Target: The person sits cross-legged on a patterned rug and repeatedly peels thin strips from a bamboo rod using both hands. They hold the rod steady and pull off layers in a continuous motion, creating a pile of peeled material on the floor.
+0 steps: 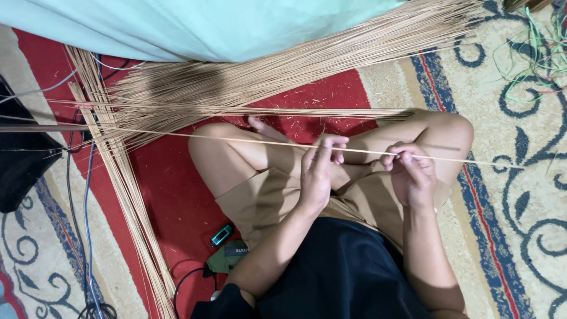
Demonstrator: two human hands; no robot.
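A red carpet (171,195) with a cream, blue-scrolled border is spread beneath heaps of thin, straw-coloured sticks (236,82) and a pale green cloth (195,26). Above the carpet, over crossed legs, one long slender stick (266,142) is pinched level between the left hand (318,174) and right hand (410,174), fingers closed narrowly around it.

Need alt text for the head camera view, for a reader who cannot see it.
A person sitting cross-legged on a red patterned carpet holds one long thin stick level between the left hand and right hand, fingers pinched on it. Bundles of similar sticks fan across the floor ahead, under a pale green cloth.
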